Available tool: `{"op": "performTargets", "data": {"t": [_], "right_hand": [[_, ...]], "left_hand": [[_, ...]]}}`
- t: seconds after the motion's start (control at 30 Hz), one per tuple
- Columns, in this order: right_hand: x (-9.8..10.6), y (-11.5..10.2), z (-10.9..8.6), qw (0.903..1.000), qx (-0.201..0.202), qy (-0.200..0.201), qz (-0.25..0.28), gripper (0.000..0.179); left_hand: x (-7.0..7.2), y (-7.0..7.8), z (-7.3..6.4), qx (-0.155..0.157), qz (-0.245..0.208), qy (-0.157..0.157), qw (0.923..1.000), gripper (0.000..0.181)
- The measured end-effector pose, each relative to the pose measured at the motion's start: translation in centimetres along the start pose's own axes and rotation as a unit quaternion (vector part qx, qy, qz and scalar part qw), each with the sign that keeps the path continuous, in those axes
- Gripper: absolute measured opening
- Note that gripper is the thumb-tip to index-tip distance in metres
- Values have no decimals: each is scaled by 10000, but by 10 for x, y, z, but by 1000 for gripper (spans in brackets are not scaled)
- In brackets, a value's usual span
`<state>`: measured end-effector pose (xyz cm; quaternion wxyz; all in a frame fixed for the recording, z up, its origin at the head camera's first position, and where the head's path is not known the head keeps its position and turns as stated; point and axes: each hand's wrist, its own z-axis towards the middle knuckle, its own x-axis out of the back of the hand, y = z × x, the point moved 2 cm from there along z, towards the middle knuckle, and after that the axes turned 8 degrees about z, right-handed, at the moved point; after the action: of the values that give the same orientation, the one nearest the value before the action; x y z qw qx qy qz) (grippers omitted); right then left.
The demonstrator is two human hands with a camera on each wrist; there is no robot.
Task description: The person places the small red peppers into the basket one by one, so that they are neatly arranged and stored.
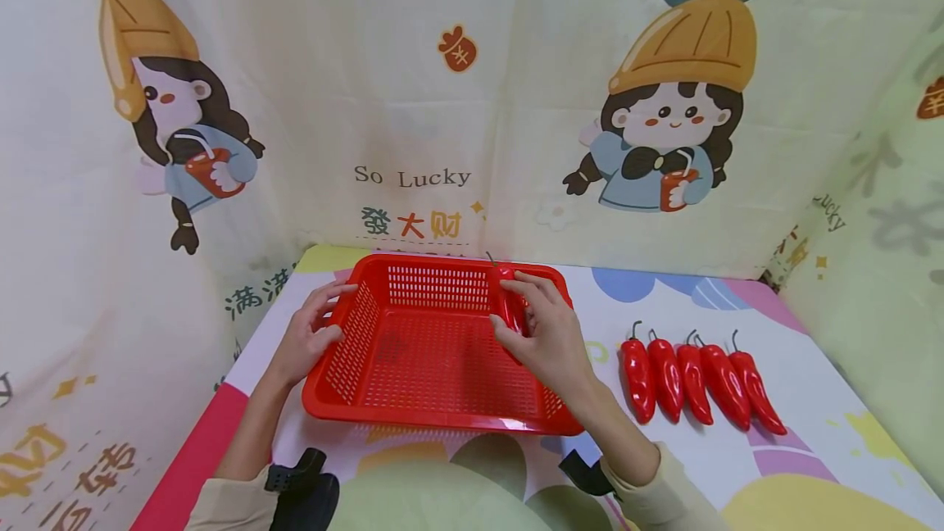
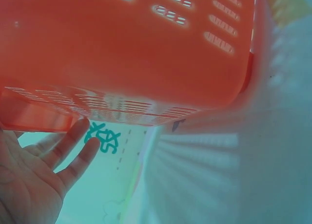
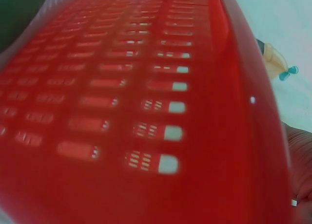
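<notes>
A red plastic basket point(image 1: 413, 424) with slotted walls stands in front of me. At its left rim is my left hand point(image 1: 304, 341), fingertips touching the edge and fingers fairly straight; the left wrist view shows those fingers point(image 2: 73, 160) beside the basket wall point(image 2: 122, 53). My right hand point(image 1: 547, 338) holds a red chili pepper point(image 1: 506, 295) by thumb and fingertips over the right part of the basket, its stem pointing away from me. In the right wrist view the slotted basket wall point(image 3: 214, 136) hides most of this hand, leaving a bit of it at the right edge.
Several more red chili peppers point(image 1: 667, 375) lie in a row on the patterned tablecloth point(image 1: 664, 465), right of the basket. A printed cloth backdrop point(image 1: 516, 105) rises behind the table and along both sides.
</notes>
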<state>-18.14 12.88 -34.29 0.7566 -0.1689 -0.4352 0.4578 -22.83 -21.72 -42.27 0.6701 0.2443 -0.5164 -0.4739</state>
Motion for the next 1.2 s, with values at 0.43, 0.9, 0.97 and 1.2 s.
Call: {"op": "performTargets", "data": {"t": [0.43,0.9,0.97,1.2], "right_hand": [[-19,1,3,9994,-184,-300,69,52],[-38,-11,7,9972,-467,-401,427,51],[-41,-12,7,9966,-490,-437,496,51],[-54,-16,9,9941,-568,-620,680,48]], "left_hand": [[0,-2,1,-13,25,-42,10000,64],[1,-1,3,-48,-31,-63,10000,64],[1,0,2,-32,-44,-56,10000,63],[2,-1,2,33,-54,-50,10000,63]]}}
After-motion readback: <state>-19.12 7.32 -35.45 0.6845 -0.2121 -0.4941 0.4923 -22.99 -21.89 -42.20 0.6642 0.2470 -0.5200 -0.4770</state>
